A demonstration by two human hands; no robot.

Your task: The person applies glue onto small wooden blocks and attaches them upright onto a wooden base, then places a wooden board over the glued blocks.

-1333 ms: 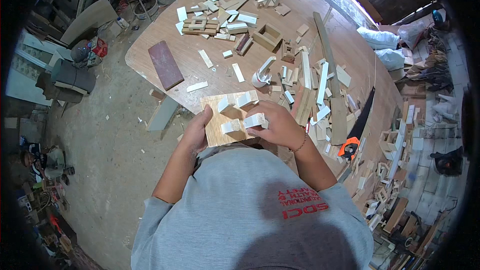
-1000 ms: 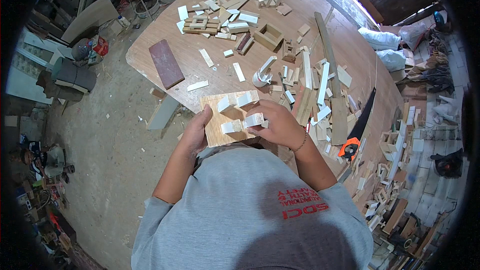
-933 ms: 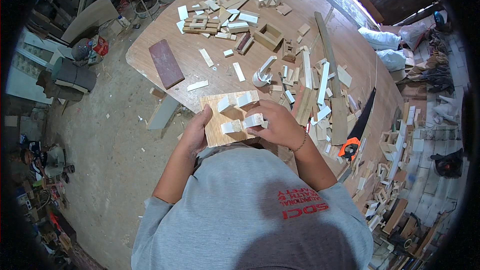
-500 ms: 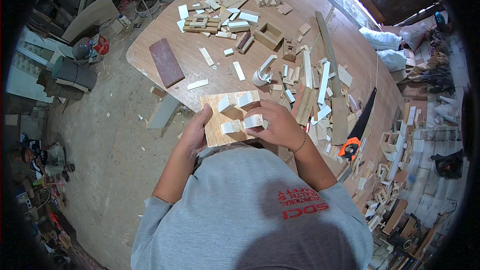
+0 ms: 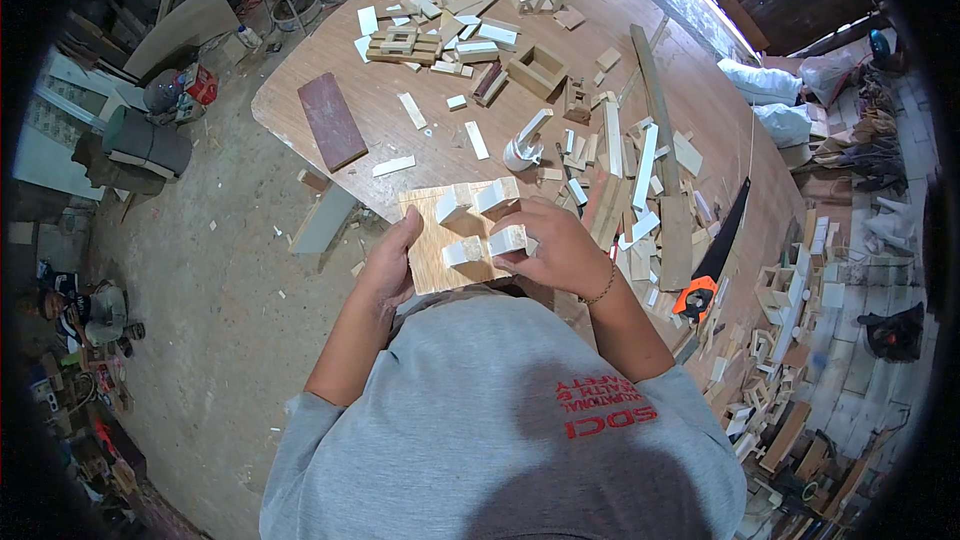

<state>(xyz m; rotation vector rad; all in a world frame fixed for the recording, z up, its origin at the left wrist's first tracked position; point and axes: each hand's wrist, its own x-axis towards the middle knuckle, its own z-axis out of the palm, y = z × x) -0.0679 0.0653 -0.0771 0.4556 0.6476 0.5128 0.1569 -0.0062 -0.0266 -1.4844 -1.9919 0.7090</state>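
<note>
In front of my chest, off the near edge of the table, I hold a small square wooden board (image 5: 424, 262). Several short wooden blocks with white faces stand up from it like stubby legs. My left hand (image 5: 388, 262) grips the board's left edge, thumb on top and fingers hidden beneath. With the fingers of my right hand (image 5: 560, 248) I pinch the near right block (image 5: 507, 239) at the board's right side. Beyond the board stands a white cup (image 5: 522, 154) with a flat wooden stick in it.
On the wooden table (image 5: 300, 70) lie a maroon board (image 5: 333, 122), loose white strips, an open wooden box (image 5: 537, 70) and piles of offcuts. A handsaw (image 5: 697, 296) with an orange handle rests at the right. A person (image 5: 90, 315) sits low at the far left.
Almost nothing differs. The board and both hands keep their places, and the whole view has shifted very slightly.
</note>
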